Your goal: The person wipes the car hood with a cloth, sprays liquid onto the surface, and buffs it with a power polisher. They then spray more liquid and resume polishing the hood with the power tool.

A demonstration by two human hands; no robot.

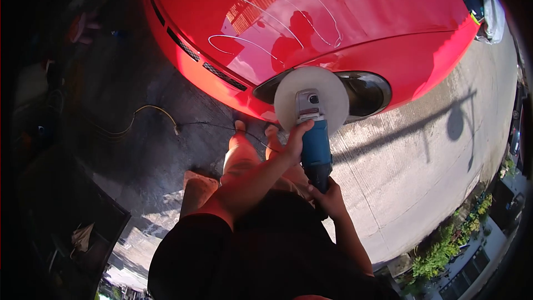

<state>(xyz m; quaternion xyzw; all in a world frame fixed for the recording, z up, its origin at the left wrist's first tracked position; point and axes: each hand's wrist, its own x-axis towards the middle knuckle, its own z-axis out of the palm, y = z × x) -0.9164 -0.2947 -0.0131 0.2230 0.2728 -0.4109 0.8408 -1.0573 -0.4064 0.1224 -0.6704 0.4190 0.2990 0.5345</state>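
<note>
Both of my hands hold a blue and black electric polisher with a grey metal head. Its round white pad overlaps the headlight of a red car in this view. My left hand grips the tool's body just behind the metal head. Around the black rear handle my right hand is closed, nearer to my waist. White wavy lines of liquid run across the car's shiny red hood, above the pad.
A cable joined to a yellow cord lies on the concrete ground near my bare feet. Along the bumper runs a dark grille. Green plants grow at the lower right. A pole's shadow crosses the ground.
</note>
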